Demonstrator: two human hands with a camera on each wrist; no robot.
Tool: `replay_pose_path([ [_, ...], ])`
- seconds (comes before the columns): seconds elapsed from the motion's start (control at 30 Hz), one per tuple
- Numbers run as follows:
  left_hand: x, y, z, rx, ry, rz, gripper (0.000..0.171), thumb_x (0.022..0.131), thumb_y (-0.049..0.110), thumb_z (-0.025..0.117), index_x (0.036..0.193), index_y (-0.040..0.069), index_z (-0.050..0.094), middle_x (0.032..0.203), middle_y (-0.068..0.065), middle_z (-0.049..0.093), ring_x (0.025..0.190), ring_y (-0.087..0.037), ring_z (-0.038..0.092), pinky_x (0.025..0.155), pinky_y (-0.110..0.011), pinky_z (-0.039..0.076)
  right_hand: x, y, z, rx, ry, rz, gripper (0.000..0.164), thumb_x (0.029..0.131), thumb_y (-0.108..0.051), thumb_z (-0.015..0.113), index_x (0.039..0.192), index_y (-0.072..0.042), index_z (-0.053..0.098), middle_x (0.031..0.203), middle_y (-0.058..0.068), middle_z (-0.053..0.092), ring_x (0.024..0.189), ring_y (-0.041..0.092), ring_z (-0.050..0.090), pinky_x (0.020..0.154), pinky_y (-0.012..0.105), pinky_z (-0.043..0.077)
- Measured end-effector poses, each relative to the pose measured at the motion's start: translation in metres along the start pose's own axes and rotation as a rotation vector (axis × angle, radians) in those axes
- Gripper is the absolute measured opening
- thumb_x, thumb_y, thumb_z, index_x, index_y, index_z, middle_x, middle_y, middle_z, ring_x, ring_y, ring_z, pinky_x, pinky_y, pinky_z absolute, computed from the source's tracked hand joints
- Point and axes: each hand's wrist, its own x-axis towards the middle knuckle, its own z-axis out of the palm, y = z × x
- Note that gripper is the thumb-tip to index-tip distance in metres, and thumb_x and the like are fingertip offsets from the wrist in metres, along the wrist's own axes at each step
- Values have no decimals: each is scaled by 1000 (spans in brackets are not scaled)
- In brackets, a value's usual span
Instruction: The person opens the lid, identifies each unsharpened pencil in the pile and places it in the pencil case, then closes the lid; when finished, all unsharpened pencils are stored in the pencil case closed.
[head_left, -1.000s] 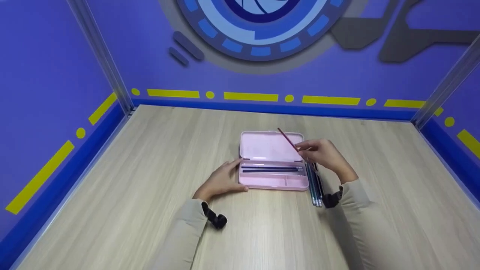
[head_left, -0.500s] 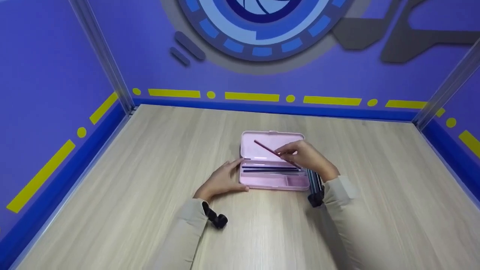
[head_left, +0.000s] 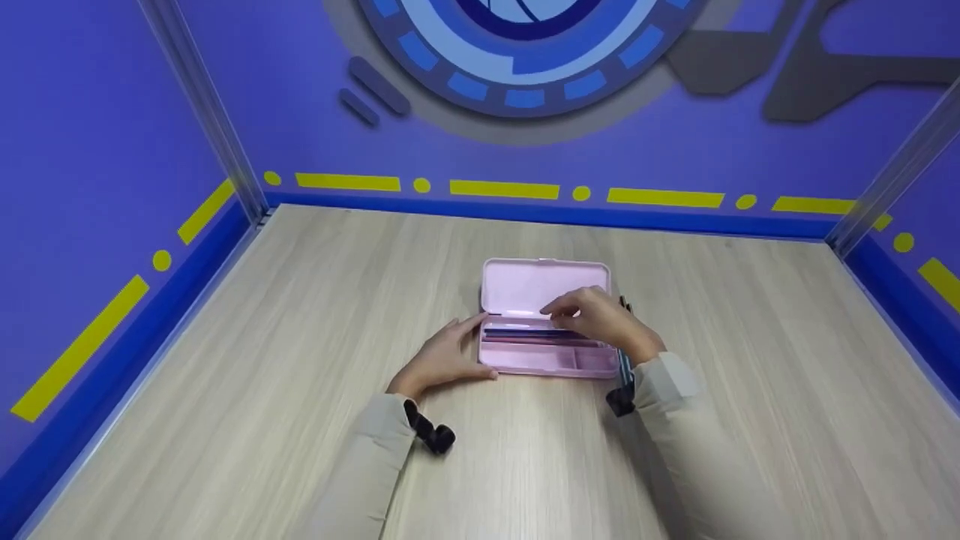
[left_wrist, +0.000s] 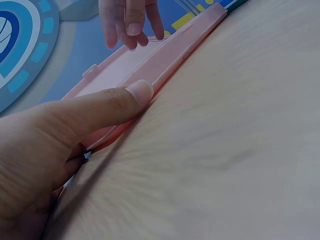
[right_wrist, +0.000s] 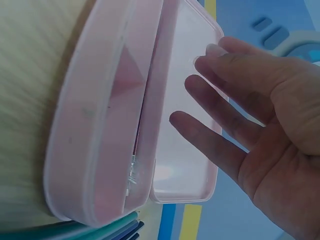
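A pink pencil case (head_left: 525,358) lies on the table with its lid (head_left: 525,283) folded back. Dark pencils (head_left: 510,331) and a red pencil (head_left: 517,340) lie lengthwise in its rear compartment. My left hand (head_left: 441,356) holds the case at its left end; the left wrist view shows the thumb pressed along the front wall. Over the case's right half hovers my right hand (head_left: 600,319), its fingers loosely bent and apart. In the right wrist view nothing is between those fingers (right_wrist: 205,142). The right hand hides the pencils' right ends in the head view.
Several more pencils (head_left: 625,367) lie beside the case's right end, partly hidden by the right wrist and its black strap (head_left: 620,401). A wood-grain table (head_left: 337,300) runs back to a blue printed wall (head_left: 300,112), with panels left and right.
My right hand has carried the red pencil leftward and down into the case's rear compartment and let it go. The left hand has kept its place at the case.
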Motion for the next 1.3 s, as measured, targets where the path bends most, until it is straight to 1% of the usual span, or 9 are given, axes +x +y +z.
replay_pose_path([
  [0.23,0,-1,0,13,-1,5,104,63,46,86,150,24,34,153,-17,35,143,-43,24,115,-58,24,-4,0,-3,8,-38,57,26,86,1,66,111,-2,72,103,14,73,91,22,69,85,40,57],
  [0.33,0,-1,1,11,-2,6,105,62,46,86,150,24,34,153,-18,34,143,-43,24,115,-58,23,-7,3,-7,2,-45,60,26,86,1,66,111,0,71,102,15,73,91,23,69,85,41,57],
  [0.53,1,0,0,12,-4,31,105,62,45,87,150,21,34,151,-24,35,141,-44,27,115,-56,26,-17,13,-17,-2,-17,17,25,86,3,65,110,5,70,95,18,73,87,27,68,79,43,58],
  [0.67,1,-1,0,19,1,51,103,63,44,87,149,20,37,149,-21,40,140,-43,29,115,-54,28,-25,21,-24,-13,3,42,26,86,1,65,112,6,68,95,18,72,88,28,67,78,43,58],
  [0.77,1,-1,0,18,3,53,101,64,44,87,149,19,38,149,-19,40,141,-44,28,115,-54,28,-31,28,-27,-30,15,107,28,87,-3,66,114,4,68,97,17,72,88,27,67,78,43,58],
  [0.9,1,-1,0,22,3,41,102,64,44,87,149,20,37,150,-21,39,141,-44,28,115,-54,27,-40,37,-30,-35,26,175,30,87,-5,67,116,4,67,99,18,71,88,26,66,80,44,57],
  [1.17,0,0,0,18,4,25,102,63,44,87,149,22,36,151,-19,37,142,-43,26,115,-56,26,-60,54,-33,9,56,300,37,88,-9,67,123,2,63,107,21,67,95,31,63,84,47,55],
  [1.3,0,0,-1,26,2,27,103,63,44,87,150,21,36,151,-20,37,142,-43,26,115,-56,25,-67,61,-34,34,40,370,41,89,-11,66,127,4,60,109,23,65,96,32,62,84,46,54],
])
